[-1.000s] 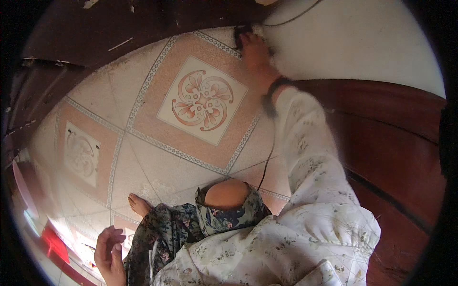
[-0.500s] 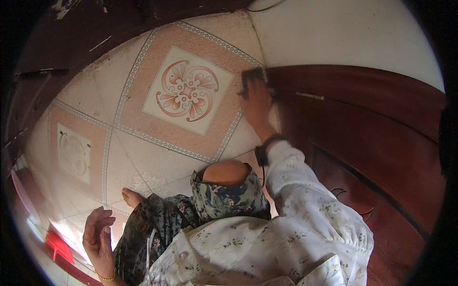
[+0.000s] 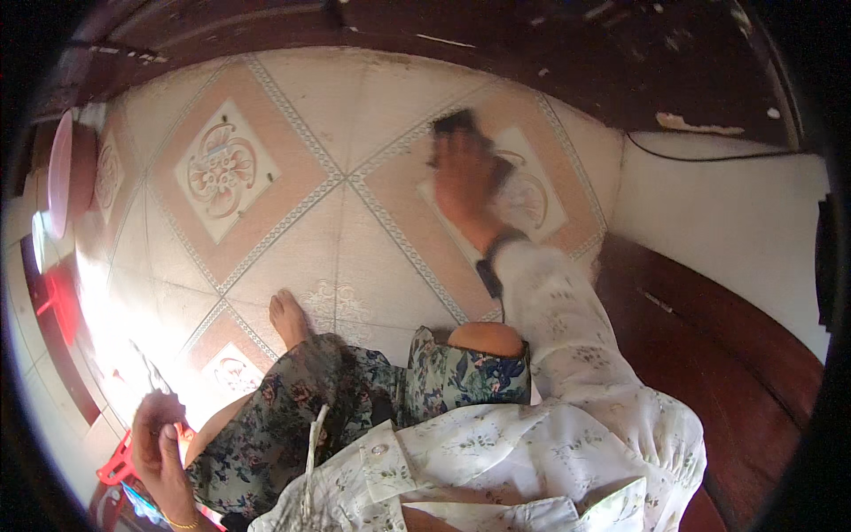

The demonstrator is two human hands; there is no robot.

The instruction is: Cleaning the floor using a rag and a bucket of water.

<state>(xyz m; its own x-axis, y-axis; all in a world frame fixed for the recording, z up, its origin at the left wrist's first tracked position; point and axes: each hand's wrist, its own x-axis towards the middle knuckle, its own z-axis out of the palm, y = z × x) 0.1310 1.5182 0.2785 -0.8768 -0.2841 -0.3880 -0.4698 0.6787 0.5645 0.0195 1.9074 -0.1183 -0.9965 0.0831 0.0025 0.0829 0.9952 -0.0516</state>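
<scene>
Holding a dark pad [image 3: 454,124] under the fingers of the right grip [image 3: 465,182], closed over it from above; too blurred to tell whether cloth or sponge. Laid against the tiled floor [image 3: 381,244], on the peach border of a patterned tile [image 3: 527,199], with much of its cream centre covered by the same grip. Banded at the wrist with a black strap [image 3: 489,278], then clothed in a white sleeve [image 3: 563,310] with small leaf prints, stretched forward past a bent bare knee [image 3: 487,338].

Hanging well apart, low on the left, with the left grip [image 3: 160,439]: loosely half-curled, wide enough to leave the thumb free, and ringed at the wrist by a thin gold bracelet [image 3: 182,525]. Near it, red plastic openwork [image 3: 115,461], only partly visible. Dressed below in dark floral trousers [image 3: 452,381], with a bare foot [image 3: 286,317] planted on the tiles.

Farther out to the left, beside strong glare, a red plastic piece [image 3: 58,301] and a pink round basin [image 3: 60,173]. Across the top, dark scuffed woodwork [image 3: 355,27]. At right, a black cable [image 3: 709,159] along a white wall [image 3: 718,191], above a reddish-brown wooden panel [image 3: 700,346].
</scene>
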